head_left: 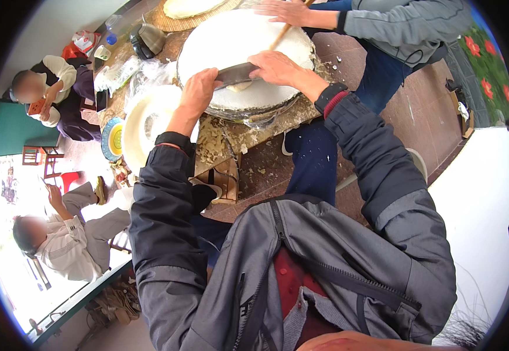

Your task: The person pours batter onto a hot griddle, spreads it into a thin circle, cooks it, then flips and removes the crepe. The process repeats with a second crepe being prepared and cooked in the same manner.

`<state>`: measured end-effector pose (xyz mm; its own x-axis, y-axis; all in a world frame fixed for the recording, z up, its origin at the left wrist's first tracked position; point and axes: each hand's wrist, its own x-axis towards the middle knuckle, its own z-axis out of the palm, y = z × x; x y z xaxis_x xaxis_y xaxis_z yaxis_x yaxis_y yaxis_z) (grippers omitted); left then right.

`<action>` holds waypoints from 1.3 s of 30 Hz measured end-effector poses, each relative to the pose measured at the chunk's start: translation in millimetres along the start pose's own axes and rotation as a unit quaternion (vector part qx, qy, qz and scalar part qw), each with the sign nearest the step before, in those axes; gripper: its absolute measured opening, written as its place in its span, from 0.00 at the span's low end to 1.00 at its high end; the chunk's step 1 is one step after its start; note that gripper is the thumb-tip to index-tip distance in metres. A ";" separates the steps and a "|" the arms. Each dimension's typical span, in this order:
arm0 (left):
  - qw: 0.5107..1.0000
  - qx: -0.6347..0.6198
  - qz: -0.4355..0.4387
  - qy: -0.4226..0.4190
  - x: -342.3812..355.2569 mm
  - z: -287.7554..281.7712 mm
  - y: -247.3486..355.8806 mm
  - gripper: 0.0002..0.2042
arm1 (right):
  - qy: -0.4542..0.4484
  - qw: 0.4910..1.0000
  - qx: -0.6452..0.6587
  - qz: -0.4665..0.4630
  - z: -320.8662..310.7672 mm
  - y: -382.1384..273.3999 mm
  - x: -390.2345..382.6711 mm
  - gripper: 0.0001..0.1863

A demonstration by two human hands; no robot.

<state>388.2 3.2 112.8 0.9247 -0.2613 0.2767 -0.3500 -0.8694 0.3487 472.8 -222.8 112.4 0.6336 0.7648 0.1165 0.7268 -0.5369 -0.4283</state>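
Observation:
Both my hands grip a dark, flat scraper-like bar [236, 74], one at each end. My left hand [197, 93] has its fingers wrapped round the left end, while my right hand [279, 68] closes on the right end. Beneath the bar is a wide round griddle-like surface [225, 41] coated in white, with a crusted rim. A small cream-coloured lump [241, 86] shows just below the bar; whether the bar touches it I cannot tell. Beyond my right hand, a co-worker's hand [284, 10] is near a thin wooden stick [281, 36] slanting over the white surface.
Left of the griddle stand a large pale basin [130, 131], a blue-and-yellow bowl [112, 138], plastic bags [143, 79] and a metal kettle [148, 40]. A thin round sheet [190, 6] lies on a woven mat at the back. Crumbs litter the table [216, 140]. Two people sit at far left.

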 end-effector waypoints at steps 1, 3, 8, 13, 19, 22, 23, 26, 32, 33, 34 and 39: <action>1.000 -0.001 -0.001 -0.003 -2.2 1.1 4.9 0.09 | -0.009 1.000 0.004 0.013 -0.7 -0.8 -5.3 0.13; 1.000 -0.004 0.002 -0.009 -5.4 2.7 13.0 0.08 | -0.003 1.000 -0.004 0.004 -2.2 -1.8 -16.9 0.14; 0.999 -0.025 0.019 -0.028 -6.8 8.9 28.0 0.09 | -0.007 0.999 0.032 0.017 -5.9 0.8 -43.7 0.14; 0.996 -0.013 0.045 -0.075 14.8 14.0 40.8 0.09 | 0.002 0.998 0.050 0.045 -13.6 11.1 -67.6 0.13; 0.997 0.036 0.064 0.024 79.7 4.9 62.4 0.05 | 0.181 0.979 -0.076 0.053 -48.6 26.0 -64.3 0.11; 0.997 0.028 0.056 -0.041 61.3 -14.5 62.5 0.06 | 0.174 0.982 -0.062 0.035 -45.3 9.0 -72.8 0.11; 0.996 0.009 0.032 -0.087 48.3 -17.9 62.6 0.07 | 0.111 0.993 -0.031 0.031 -42.3 2.1 -80.3 0.09; 0.991 0.013 0.018 -0.135 3.1 -12.2 65.2 0.06 | 0.057 0.998 0.002 0.025 -20.3 -20.2 -94.3 0.10; 0.994 -0.011 -0.009 -0.105 19.5 11.9 38.8 0.09 | 0.065 0.995 -0.015 0.073 -14.5 -12.8 -64.4 0.13; 0.994 -0.012 -0.007 -0.107 27.1 13.7 33.9 0.10 | 0.070 0.995 -0.014 0.072 -16.9 -8.8 -54.9 0.12; 0.992 -0.009 -0.019 -0.125 34.9 14.5 28.4 0.10 | 0.075 0.995 -0.013 0.070 -18.9 -4.9 -45.4 0.10; 0.986 -0.004 -0.059 -0.156 68.0 17.3 -0.9 0.13 | 0.018 0.996 -0.015 0.090 -24.9 18.3 0.1 0.17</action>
<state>453.9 -21.0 115.8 0.9593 -0.2769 -0.0551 -0.2381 -0.8985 0.3687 492.7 -241.4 126.9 0.7631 0.6422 0.0724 0.6080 -0.6754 -0.4173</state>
